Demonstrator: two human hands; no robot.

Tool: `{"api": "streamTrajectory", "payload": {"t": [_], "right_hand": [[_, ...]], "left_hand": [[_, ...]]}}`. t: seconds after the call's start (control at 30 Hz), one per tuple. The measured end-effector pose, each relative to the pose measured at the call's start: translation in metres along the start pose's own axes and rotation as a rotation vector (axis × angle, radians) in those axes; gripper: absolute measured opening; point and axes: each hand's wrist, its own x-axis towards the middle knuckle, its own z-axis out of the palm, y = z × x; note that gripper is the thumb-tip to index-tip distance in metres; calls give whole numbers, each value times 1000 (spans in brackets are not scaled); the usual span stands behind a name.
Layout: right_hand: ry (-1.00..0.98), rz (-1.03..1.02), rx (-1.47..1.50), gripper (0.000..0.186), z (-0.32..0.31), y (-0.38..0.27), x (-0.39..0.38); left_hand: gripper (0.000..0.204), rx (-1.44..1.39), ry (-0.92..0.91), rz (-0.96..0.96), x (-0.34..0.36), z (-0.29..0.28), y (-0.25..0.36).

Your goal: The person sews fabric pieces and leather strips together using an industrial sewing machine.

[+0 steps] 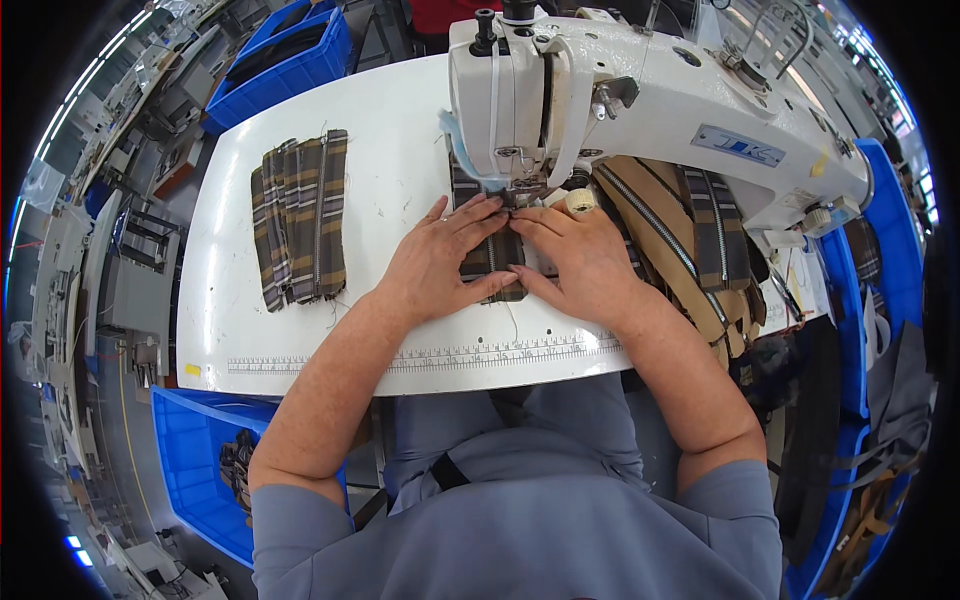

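A dark plaid fabric piece (492,262) lies on the white table under the needle area of a white sewing machine (640,85). My left hand (432,262) rests flat on its left side, fingers stretched toward the presser foot. From the other side my right hand (585,262) presses on the same fabric, its fingers reaching close to the foot. The thumbs nearly meet at the near part of the piece. The fingers and the machine head partly hide the fabric and the stitching spot.
A stack of plaid pieces with a zipper (300,220) lies to the left. More zippered plaid and tan pieces (665,225) pile up under the machine arm. Blue bins stand at the far left (280,65), near left (200,480) and right. A printed ruler (430,358) runs along the front edge.
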Motion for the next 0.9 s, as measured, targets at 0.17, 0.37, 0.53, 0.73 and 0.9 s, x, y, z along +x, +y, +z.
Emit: {"api": "streamTrajectory", "payload": {"t": [0.17, 0.37, 0.53, 0.73, 0.9], "right_hand": [[-4, 12, 11, 46, 3, 1, -1], [19, 16, 16, 40, 3, 0, 0], [36, 6, 11, 39, 5, 1, 0], [92, 6, 32, 31, 7, 2, 1], [153, 3, 62, 24, 10, 6, 2]], "left_hand": [[69, -79, 25, -20, 6, 2, -1], [60, -55, 51, -6, 13, 3, -9], [46, -19, 140, -5, 24, 3, -13], [29, -2, 268, -51, 32, 12, -6], [24, 135, 382, 15, 28, 8, 2]]}}
